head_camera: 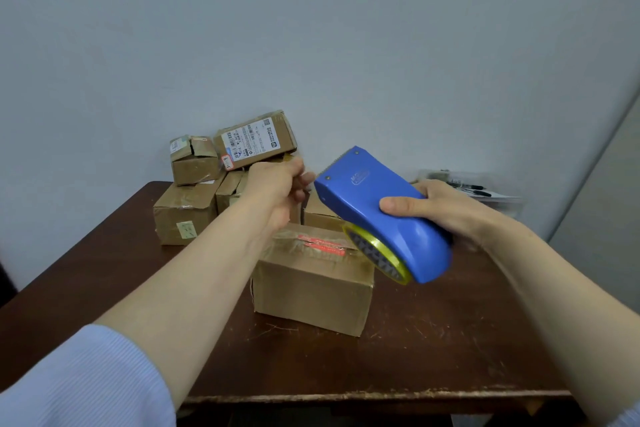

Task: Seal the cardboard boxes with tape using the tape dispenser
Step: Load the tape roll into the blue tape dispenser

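Note:
My right hand (436, 206) grips a blue tape dispenser (377, 215) and holds it tilted in the air above the table, its toothed edge pointing up and away. A yellow-edged tape roll (379, 255) shows at its lower end. My left hand (277, 191) is raised just left of the dispenser's front, fingers curled near the toothed edge; whether it pinches the tape end cannot be made out. Below both hands a small cardboard box (313, 282) with a red label on top sits on the dark wooden table (433, 340).
Several more cardboard boxes (188, 211) are piled at the back of the table against the wall, one with a white shipping label (251, 140). A clear bag with black pens (474, 187) lies at the back right. The table's worn front edge (346, 395) is close to me.

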Motion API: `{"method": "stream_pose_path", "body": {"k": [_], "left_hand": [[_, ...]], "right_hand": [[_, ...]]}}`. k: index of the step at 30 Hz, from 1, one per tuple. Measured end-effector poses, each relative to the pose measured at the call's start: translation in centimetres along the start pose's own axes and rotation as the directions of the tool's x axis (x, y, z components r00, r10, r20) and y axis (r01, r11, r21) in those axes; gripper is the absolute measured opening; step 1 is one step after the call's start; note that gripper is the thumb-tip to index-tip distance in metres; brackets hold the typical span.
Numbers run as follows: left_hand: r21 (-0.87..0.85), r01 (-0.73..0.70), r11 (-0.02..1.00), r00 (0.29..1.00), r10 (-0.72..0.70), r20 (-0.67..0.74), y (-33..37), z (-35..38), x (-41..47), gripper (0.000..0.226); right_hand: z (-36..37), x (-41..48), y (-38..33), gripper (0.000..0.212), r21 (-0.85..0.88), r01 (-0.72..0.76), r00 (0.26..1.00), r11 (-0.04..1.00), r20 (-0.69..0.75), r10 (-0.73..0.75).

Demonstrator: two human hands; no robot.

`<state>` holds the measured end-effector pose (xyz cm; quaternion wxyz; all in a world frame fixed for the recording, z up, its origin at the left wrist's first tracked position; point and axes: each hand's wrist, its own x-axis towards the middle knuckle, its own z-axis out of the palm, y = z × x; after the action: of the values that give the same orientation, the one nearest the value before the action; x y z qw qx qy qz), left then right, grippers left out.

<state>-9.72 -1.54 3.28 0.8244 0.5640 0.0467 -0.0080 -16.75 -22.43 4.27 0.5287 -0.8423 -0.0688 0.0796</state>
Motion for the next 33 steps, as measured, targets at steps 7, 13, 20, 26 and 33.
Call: {"method": "stream_pose_path", "body": {"k": [7,13,20,26,33], "left_hand": [[-0.185,0.070,0.980,0.992,-0.088,-0.095,0.3,-2.6,1.9,0.014],[-0.220,0.063,0.973,0.995,-0.079,-0.062,0.2,-0.4,1.1,0.020],[-0.185,0.081,0.979,0.997,-0.083,-0.003,0.2,1.0,0.0,0.029],[0.260,-0.208,0.943,0.976,0.183,0.116,0.8,2.8,-2.1,0.021],[0.407,-0.359,0.840,0.932,0.301,0.200,0.3,4.6,-3.5,0.028]], "right_hand": [[-2.5,-0.5,0.3,0.063,-0.057,-0.088,0.996,0.995,-0.022,0.087],[-1.2,1.1,0.2,0.079,-0.116,-0.159,0.987,0.980,-0.002,0.160],[-0.4,1.2,2.4,0.058,-0.063,-0.192,0.981,0.979,0.009,0.193],[0.5,-0.5,5.7,0.037,0.211,-0.206,0.977,0.956,-0.008,0.212],[0.4,-2.7,11.5,0.068,0.731,-0.090,0.951,0.676,-0.138,0.275]]}}
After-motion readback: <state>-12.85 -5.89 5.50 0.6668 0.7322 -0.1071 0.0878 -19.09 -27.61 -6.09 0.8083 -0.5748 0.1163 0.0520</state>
